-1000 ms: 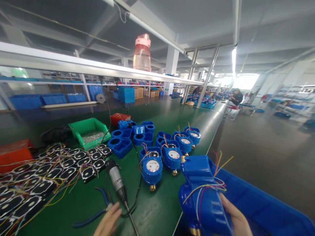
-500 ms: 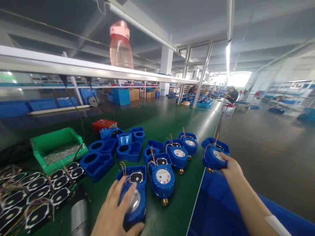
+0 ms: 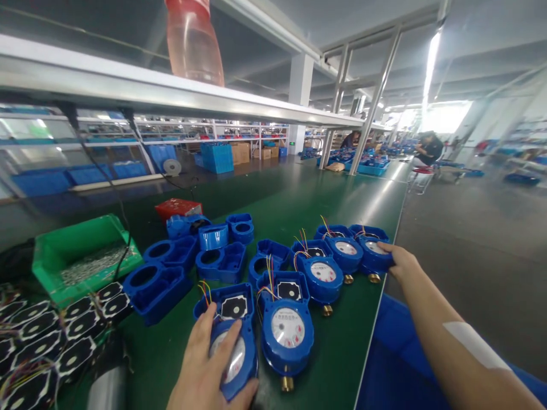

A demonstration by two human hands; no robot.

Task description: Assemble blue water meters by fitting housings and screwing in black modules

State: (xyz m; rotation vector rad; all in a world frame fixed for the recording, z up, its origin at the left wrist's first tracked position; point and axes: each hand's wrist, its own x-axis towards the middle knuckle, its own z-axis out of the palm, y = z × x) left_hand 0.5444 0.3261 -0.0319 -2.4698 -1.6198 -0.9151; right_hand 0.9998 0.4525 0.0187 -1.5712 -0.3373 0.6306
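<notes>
My left hand (image 3: 205,370) lies over the dial of the nearest blue water meter (image 3: 233,336) on the green bench, fingers wrapped over it. My right hand (image 3: 399,263) reaches out to the far end of the row and grips another blue meter (image 3: 372,250) near the bench's right edge. Between them stand more blue meters (image 3: 288,330) with white dials, brass fittings and coloured wires.
Empty blue meter housings (image 3: 216,256) lie behind the row. A green bin of small metal parts (image 3: 79,256) sits at left, black circuit boards (image 3: 47,341) with wires in front of it. A blue crate (image 3: 384,353) is below right. A pink bottle (image 3: 192,40) stands on the overhead shelf.
My right hand carried a blue meter from the crate up onto the bench and set it at the row's far end. My left hand moved from the tools onto the nearest meter.
</notes>
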